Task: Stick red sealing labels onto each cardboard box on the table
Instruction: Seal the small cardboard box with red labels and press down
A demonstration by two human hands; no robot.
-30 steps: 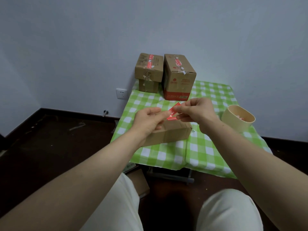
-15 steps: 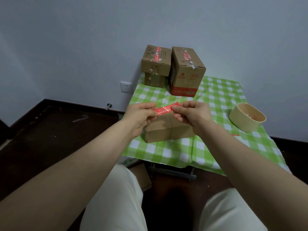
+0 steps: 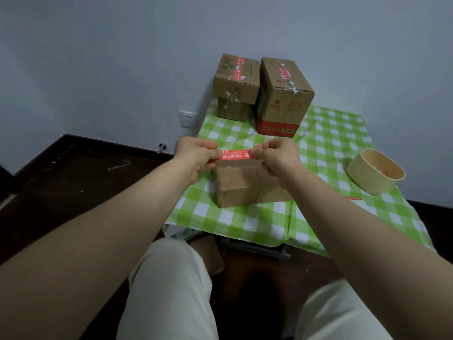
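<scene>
left hand (image 3: 196,153) & right hand (image 3: 277,155): fingers pinching glossy red label (image 3: 235,154) strip taut | above creased cardboard box (image 3: 241,185) | checked tablecloth (image 3: 245,217)

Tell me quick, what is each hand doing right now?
Left hand: fingers closed, pinching the left end of the red label.
Right hand: fingers closed, pinching the label's right end, above the nearest box.

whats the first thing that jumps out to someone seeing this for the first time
The red label stretched flat between the left hand and right hand, held just above the near cardboard box, at the middle. Then the green checked tablecloth, with two boxes at the back by the wall, each already wearing a red label, and a round beige tub at its right.
</scene>
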